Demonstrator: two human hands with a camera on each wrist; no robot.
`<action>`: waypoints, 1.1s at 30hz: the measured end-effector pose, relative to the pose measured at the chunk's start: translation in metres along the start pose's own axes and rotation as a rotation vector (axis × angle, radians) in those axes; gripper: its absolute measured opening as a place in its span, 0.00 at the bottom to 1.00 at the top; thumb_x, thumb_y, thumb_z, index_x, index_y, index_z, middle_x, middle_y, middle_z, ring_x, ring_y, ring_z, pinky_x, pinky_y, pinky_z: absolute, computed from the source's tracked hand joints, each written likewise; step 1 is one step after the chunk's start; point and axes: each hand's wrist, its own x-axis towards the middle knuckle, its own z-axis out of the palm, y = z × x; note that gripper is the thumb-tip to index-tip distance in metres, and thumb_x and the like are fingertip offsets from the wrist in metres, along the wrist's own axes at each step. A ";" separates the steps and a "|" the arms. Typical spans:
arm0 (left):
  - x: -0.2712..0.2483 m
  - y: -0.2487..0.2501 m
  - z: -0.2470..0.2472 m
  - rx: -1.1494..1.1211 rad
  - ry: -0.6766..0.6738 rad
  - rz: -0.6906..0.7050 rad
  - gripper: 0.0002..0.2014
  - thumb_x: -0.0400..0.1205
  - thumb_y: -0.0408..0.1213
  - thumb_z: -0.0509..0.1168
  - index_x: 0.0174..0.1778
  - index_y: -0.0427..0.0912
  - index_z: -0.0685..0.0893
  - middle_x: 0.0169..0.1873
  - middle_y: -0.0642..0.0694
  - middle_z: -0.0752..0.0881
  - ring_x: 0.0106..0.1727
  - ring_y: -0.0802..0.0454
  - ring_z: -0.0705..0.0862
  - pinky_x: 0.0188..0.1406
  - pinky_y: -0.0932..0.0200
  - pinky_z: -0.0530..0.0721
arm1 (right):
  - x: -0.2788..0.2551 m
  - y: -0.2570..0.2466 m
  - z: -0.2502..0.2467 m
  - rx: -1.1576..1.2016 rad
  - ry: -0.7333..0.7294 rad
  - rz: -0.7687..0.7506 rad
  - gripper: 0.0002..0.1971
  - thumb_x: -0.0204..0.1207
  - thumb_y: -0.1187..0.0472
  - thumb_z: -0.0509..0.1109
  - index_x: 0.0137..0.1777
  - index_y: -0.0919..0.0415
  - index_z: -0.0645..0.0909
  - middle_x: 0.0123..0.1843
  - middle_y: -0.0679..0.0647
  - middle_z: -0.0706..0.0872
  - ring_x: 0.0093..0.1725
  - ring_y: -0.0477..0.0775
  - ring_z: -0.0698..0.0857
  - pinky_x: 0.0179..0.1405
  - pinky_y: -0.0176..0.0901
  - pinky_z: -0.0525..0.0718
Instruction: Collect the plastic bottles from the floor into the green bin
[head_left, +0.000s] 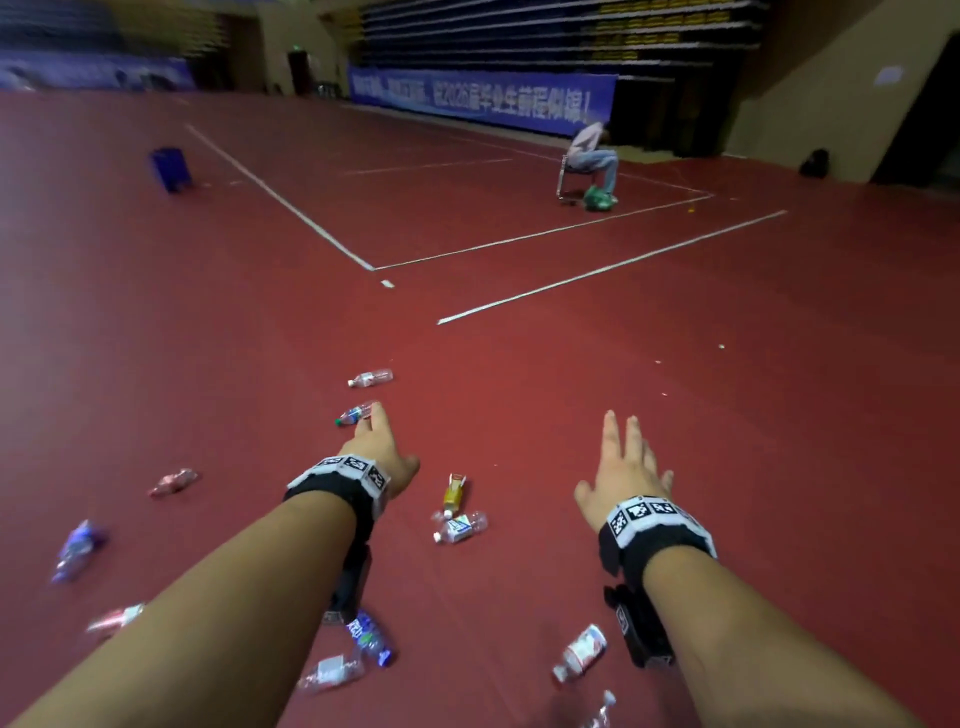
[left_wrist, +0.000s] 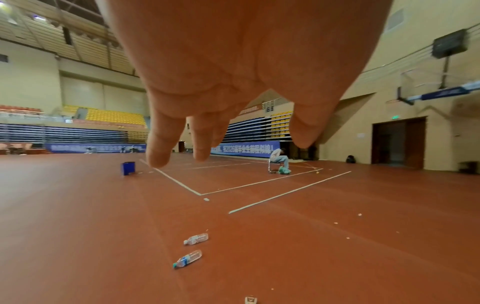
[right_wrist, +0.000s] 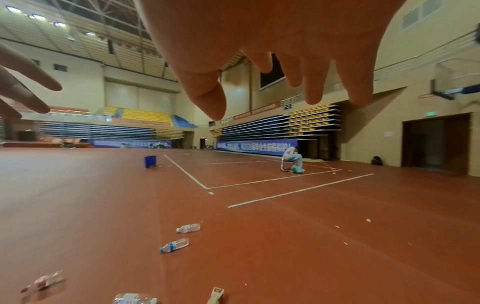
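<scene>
- Nearest, several plastic bottles lie on the red floor (head_left: 519, 322) under the forearms: a clear one (head_left: 580, 652) by the right wrist, a blue-labelled one (head_left: 370, 637) under the left forearm
- Both hands hold nothing; left hand (head_left: 378, 451) and right hand (head_left: 626, 467) reach forward with fingers straight and spread
- Between the hands lie a white-labelled bottle (head_left: 460, 527) and a yellow carton (head_left: 454, 491)
- Just beyond the left fingers, a blue-banded bottle (left_wrist: 187, 258), then another clear bottle (left_wrist: 196, 239)
- Far off stand a blue bin (head_left: 171, 169) and a seated person (head_left: 592, 156); no green bin shows
- Judging by this, collection has barely begun, with nearly everything left
</scene>
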 end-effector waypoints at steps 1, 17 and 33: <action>0.022 -0.003 0.002 -0.007 -0.003 -0.026 0.49 0.81 0.48 0.67 0.85 0.41 0.38 0.84 0.37 0.55 0.76 0.37 0.72 0.73 0.46 0.75 | 0.027 -0.011 0.003 -0.012 -0.004 -0.031 0.50 0.79 0.50 0.67 0.86 0.50 0.31 0.88 0.55 0.35 0.87 0.61 0.48 0.82 0.68 0.55; 0.474 0.043 -0.071 -0.074 0.005 -0.053 0.45 0.83 0.47 0.64 0.85 0.39 0.39 0.84 0.38 0.54 0.80 0.40 0.67 0.73 0.48 0.76 | 0.479 -0.196 0.012 0.045 0.028 -0.071 0.49 0.79 0.51 0.68 0.87 0.48 0.33 0.89 0.52 0.37 0.87 0.59 0.52 0.83 0.66 0.56; 0.851 0.043 -0.141 -0.001 0.064 -0.395 0.46 0.84 0.49 0.63 0.85 0.47 0.35 0.86 0.46 0.46 0.82 0.43 0.64 0.80 0.32 0.60 | 0.923 -0.394 0.066 -0.021 -0.119 -0.352 0.50 0.80 0.49 0.68 0.86 0.49 0.30 0.88 0.53 0.34 0.87 0.59 0.48 0.83 0.69 0.55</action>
